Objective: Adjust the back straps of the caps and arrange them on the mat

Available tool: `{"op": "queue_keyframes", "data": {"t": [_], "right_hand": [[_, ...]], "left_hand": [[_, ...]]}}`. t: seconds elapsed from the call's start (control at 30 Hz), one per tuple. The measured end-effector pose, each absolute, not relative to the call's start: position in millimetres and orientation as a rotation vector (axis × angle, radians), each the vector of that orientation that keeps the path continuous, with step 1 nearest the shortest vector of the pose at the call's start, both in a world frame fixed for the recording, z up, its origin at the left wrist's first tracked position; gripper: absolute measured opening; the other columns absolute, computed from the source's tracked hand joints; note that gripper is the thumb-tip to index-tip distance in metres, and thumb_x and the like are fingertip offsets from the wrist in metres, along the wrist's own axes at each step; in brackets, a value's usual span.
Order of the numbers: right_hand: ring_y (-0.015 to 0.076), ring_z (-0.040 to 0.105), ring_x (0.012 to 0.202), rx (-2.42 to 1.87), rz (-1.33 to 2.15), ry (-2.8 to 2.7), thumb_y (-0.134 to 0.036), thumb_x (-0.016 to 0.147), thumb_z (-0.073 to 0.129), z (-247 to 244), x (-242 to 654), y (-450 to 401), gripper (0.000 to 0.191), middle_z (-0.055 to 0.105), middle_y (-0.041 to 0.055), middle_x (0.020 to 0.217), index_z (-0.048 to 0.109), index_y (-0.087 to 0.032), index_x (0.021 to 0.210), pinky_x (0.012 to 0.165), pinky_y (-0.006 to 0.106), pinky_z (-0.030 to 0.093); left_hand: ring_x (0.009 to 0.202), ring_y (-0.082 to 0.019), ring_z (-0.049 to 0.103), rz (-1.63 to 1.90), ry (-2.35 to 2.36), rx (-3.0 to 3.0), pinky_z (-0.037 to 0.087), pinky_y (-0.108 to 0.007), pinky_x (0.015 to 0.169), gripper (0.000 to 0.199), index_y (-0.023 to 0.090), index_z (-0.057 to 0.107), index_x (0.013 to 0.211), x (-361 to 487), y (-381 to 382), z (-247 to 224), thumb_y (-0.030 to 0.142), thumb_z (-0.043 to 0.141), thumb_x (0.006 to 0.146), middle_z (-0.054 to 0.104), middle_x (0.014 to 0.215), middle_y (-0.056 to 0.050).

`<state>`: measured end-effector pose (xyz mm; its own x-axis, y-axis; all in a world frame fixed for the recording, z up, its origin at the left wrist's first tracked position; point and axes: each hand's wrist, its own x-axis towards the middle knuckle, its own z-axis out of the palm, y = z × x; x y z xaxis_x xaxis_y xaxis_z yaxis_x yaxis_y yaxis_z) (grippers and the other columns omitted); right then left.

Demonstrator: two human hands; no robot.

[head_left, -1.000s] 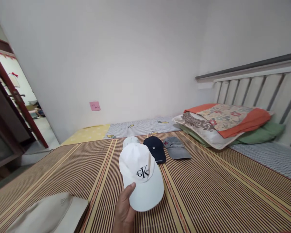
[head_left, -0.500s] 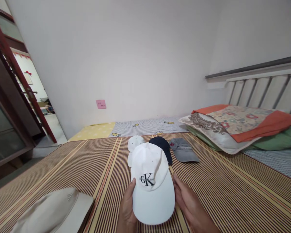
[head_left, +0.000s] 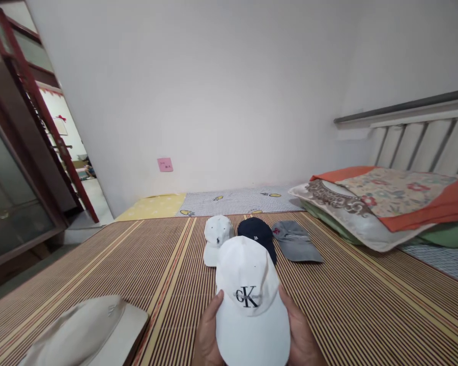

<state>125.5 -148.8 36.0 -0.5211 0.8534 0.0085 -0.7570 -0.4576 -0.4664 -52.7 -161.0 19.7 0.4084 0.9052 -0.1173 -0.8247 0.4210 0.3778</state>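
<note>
A white baseball cap [head_left: 248, 274] with a black "CK" logo is held up in front of me, brim pointing toward me. My left hand [head_left: 209, 330] grips its left edge, thumb on top and fingers underneath. On the opposite edge, my right hand [head_left: 299, 330] is closed round the side, its fingers mostly hidden by the cap. Behind it on the mat lie a smaller white cap [head_left: 217, 234], a navy cap [head_left: 255, 229] partly covered from view, and a grey cap [head_left: 295, 241]. A beige cap [head_left: 80, 330] rests at the near left.
A striped bamboo mat [head_left: 168, 284] covers the bed. Folded pillows [head_left: 397, 198] with an orange-edged cover lie at the right, beside a white radiator [head_left: 423, 142]. A pink note [head_left: 165, 164] is on the wall. An open doorway [head_left: 84, 152] stands at the left.
My right hand has moved in against the cap's right edge. The held cap has shifted slightly right and down in view, uncovering more of the white and navy caps behind.
</note>
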Motion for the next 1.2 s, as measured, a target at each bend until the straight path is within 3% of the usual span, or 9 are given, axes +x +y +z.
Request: {"op": "queue_keyframes", "data": {"t": [0.2, 0.33, 0.47, 0.67, 0.93, 1.1, 1.2], "right_hand": [[0.0394, 0.066, 0.129, -0.273, 2.060, -0.482, -0.068, 0.086, 0.060, 32.7, 134.7, -153.3, 0.059, 0.082, 0.0144, 0.116, 0.084, -0.020, 0.110, 0.115, 0.057, 0.044], [0.0402, 0.064, 0.132, -0.302, 2.075, -0.466, -0.069, 0.083, 0.064, 32.0, 137.8, -149.6, 0.064, 0.081, 0.0158, 0.118, 0.083, -0.017, 0.114, 0.116, 0.059, 0.042], [0.0385, 0.062, 0.135, -0.303, 2.051, -0.420, -0.069, 0.084, 0.065, 34.4, 139.2, -146.5, 0.064, 0.081, 0.0149, 0.120, 0.081, -0.017, 0.117, 0.117, 0.059, 0.041], [0.0338, 0.060, 0.138, -0.357, 1.874, -0.277, -0.056, 0.082, 0.076, 24.1, 148.6, -137.3, 0.043, 0.081, 0.0050, 0.122, 0.083, -0.027, 0.112, 0.121, 0.054, 0.039], [0.0336, 0.062, 0.135, -0.489, 1.836, -0.420, -0.049, 0.074, 0.086, 14.8, 142.1, -137.0, 0.045, 0.081, 0.0106, 0.122, 0.082, -0.020, 0.108, 0.121, 0.049, 0.039], [0.0353, 0.074, 0.114, -0.524, 1.903, -0.783, -0.037, 0.070, 0.091, 16.3, 137.4, -148.3, 0.050, 0.083, 0.0135, 0.114, 0.079, -0.017, 0.115, 0.106, 0.049, 0.051], [0.0347, 0.077, 0.104, -0.501, 1.905, -0.897, -0.037, 0.070, 0.092, 16.9, 136.4, -152.6, 0.049, 0.083, 0.0130, 0.113, 0.079, -0.017, 0.113, 0.096, 0.046, 0.056]], "left_hand": [[0.140, -0.045, 0.055, 1.001, 0.317, 0.304, 0.031, -0.063, 0.124, 0.049, 0.009, 0.079, 0.120, -43.4, -166.1, 26.4, 0.043, 0.059, 0.092, 0.074, 0.131, -0.019], [0.144, -0.044, 0.050, 0.912, 0.268, 0.440, 0.028, -0.064, 0.125, 0.069, 0.010, 0.069, 0.138, -35.9, -165.9, 34.1, 0.060, 0.046, 0.097, 0.068, 0.140, -0.019], [0.147, -0.042, 0.047, 0.919, 0.254, 0.499, 0.025, -0.060, 0.127, 0.075, 0.009, 0.061, 0.146, -34.3, -165.4, 34.3, 0.063, 0.039, 0.099, 0.064, 0.147, -0.019], [0.148, -0.041, 0.046, 0.963, 0.290, 0.472, 0.024, -0.059, 0.128, 0.073, 0.012, 0.058, 0.149, -40.8, -162.4, 23.4, 0.064, 0.044, 0.099, 0.065, 0.145, -0.019], [0.152, -0.036, 0.041, 0.969, 0.114, 0.558, 0.013, -0.053, 0.131, 0.066, 0.014, 0.062, 0.146, -68.2, -153.2, 20.1, 0.058, 0.039, 0.103, 0.062, 0.150, -0.015], [0.146, -0.039, 0.050, 1.010, 0.244, 0.533, 0.023, -0.057, 0.128, 0.069, 0.014, 0.060, 0.148, -84.3, -153.4, 18.9, 0.061, 0.052, 0.098, 0.068, 0.141, -0.017], [0.133, -0.034, 0.064, 1.241, 0.382, 0.490, 0.035, -0.054, 0.125, 0.054, 0.026, 0.058, 0.150, -89.9, -159.3, 27.5, 0.039, 0.060, 0.098, 0.076, 0.132, -0.009]]}}
